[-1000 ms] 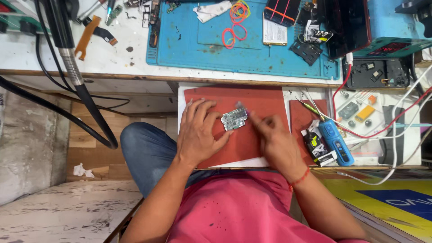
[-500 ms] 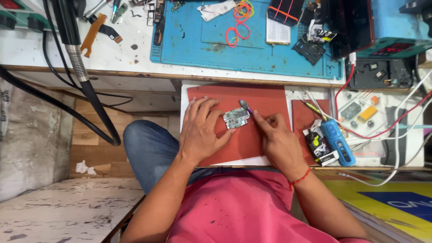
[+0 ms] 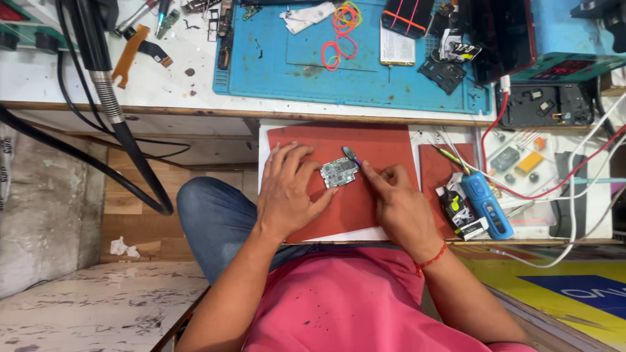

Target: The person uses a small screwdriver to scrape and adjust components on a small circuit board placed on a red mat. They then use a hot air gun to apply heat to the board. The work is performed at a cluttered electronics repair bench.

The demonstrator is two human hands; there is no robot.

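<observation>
Green circuit board [image 3: 340,173] stays pinned by left hand [image 3: 287,192]; right hand [image 3: 399,203] still grips purple-tipped tool [image 3: 352,156].

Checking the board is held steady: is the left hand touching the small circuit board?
Touching. The head view shows the left hand with fingertips on the circuit board.

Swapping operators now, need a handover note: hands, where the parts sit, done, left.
Left hand: flat on the red mat, fingertips steadying the small circuit board.
Right hand: holds a thin tool with its tip at the board's upper right corner.
Board lies bare on the mat, out of any housing. Blue handheld device sits right of the mat; blue work mat with rubber bands lies above.
Done: board out and laid down.
Left: work at that corner appears unfinished.
</observation>
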